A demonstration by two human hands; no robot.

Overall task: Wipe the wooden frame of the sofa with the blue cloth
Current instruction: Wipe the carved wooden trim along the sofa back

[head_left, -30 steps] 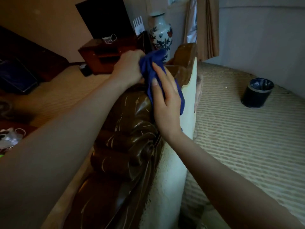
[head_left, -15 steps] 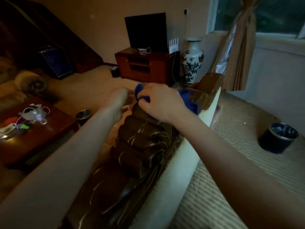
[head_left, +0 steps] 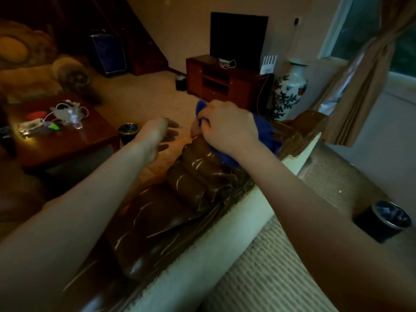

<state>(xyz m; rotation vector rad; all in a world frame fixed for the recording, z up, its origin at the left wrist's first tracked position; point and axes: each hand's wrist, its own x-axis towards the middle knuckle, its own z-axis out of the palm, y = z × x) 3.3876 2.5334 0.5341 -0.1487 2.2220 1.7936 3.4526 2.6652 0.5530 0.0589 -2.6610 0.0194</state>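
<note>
Right hand [head_left: 227, 129] bunches the soft, light blue cloth [head_left: 267, 134] on the glossy carved frame [head_left: 193, 176]; left hand [head_left: 157, 134] hovers loosely spread

- a home living room, dimly lit
- dark television [head_left: 239, 39] on a low wooden cabinet [head_left: 227, 81]
- carved wooden sofa frame [head_left: 198, 181] up front, coffee table [head_left: 67, 140] with clutter
- painted floor vase [head_left: 290, 91], tied-back curtain [head_left: 369, 70] at a window, woven carpet [head_left: 281, 262]

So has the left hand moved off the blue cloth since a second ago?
Yes. The left hand has let go of the blue cloth and drifted left, off the wooden frame.
</note>
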